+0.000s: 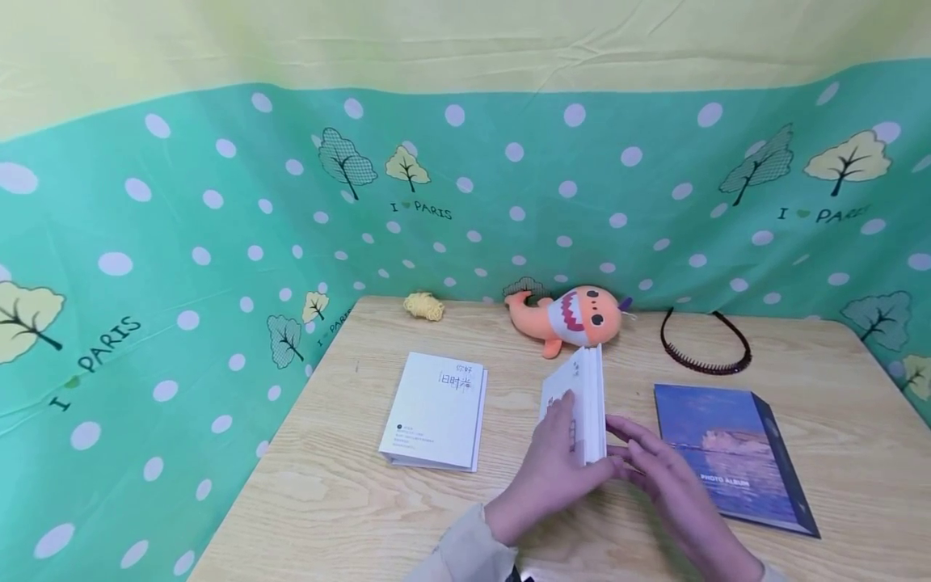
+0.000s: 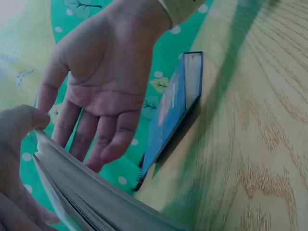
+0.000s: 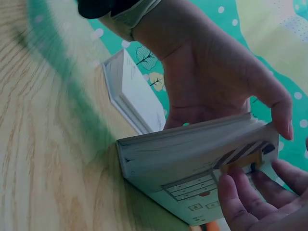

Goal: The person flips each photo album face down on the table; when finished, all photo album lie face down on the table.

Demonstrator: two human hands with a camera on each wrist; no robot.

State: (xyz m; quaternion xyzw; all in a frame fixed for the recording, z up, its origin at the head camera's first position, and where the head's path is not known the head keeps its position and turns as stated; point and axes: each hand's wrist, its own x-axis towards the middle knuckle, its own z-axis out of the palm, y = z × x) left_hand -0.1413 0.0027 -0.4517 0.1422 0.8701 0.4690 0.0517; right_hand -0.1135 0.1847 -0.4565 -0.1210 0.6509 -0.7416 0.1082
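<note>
My left hand (image 1: 545,473) grips a white hardcover book (image 1: 594,396) that stands on end on the wooden table, its page edges facing me. In the left wrist view, the left thumb (image 2: 24,120) bends over a corner of it. The right hand (image 1: 665,477) is at the book's right side. Its fingers (image 3: 240,197) touch the cover printed with a drawn house front, seen in the right wrist view. Right palm and fingers look extended in the left wrist view. A second white book (image 1: 436,411), with handwritten characters, lies flat to the left.
A blue photo album (image 1: 716,453) lies right of my right hand. Behind the book are an orange shark plush (image 1: 534,319), a yellow bundle of cord (image 1: 424,305) and a dark toothed headband (image 1: 705,365). A green dotted cloth (image 1: 509,202) hangs along the table's back and left.
</note>
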